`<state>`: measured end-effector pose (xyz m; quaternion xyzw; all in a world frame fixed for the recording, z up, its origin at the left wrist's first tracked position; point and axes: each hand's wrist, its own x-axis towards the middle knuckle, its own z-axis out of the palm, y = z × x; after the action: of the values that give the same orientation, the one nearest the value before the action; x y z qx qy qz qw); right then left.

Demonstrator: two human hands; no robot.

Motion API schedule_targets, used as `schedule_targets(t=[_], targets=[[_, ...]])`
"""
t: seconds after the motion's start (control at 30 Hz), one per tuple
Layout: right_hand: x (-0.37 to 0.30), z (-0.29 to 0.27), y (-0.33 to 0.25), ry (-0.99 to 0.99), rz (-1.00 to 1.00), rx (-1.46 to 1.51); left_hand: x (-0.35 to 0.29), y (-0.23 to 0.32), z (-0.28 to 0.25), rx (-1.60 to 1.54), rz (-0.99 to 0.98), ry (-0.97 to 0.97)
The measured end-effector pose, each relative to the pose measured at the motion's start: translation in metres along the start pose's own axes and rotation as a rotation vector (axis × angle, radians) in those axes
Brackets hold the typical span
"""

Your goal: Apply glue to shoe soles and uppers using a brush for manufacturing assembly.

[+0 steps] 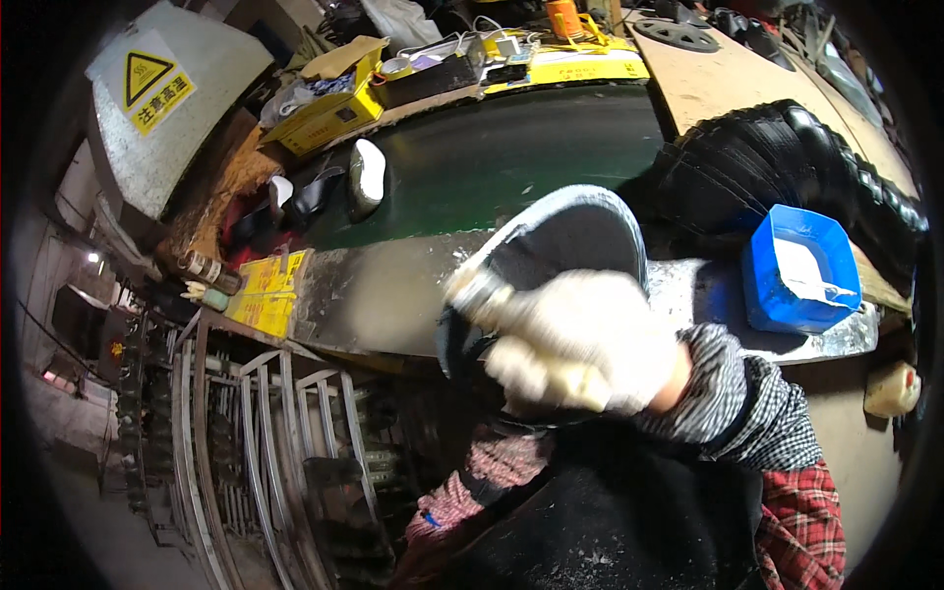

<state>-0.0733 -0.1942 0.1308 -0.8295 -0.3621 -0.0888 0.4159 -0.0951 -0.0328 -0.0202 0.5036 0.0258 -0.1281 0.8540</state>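
Note:
A black curved piece (565, 241), like a shoe upper, stands in front of me with a wide white-coated band along its edge. My right hand (600, 339), in a white glove and blurred by motion, is closed in front of it. From the fist a short brush-like tool (480, 293) with a whitish end reaches to the left edge of the black piece. My left forearm (506, 457), in a pink checked sleeve, rises below the piece. The left hand's fingers are hidden behind the right hand and the piece.
At right, a blue tub (759, 285) holds white liquid and a thin stick. Behind it lies a long row of stacked black pieces (777, 157). Shoe parts (368, 182) sit on the dark green bench (472, 167). Below left stands a metal rack (265, 423).

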Motion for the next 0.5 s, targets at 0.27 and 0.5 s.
schedule_targets(t=[0.27, 0.5], targets=[[-0.091, -0.007, 0.004, -0.099, -0.237, 0.296, 0.018, 0.032, -0.011, 0.289, 0.055, -0.013], [-0.166, -0.036, 0.005, 0.287, 0.349, 0.085, 0.031, 0.047, -0.003, 0.524, 0.119, 0.176]])
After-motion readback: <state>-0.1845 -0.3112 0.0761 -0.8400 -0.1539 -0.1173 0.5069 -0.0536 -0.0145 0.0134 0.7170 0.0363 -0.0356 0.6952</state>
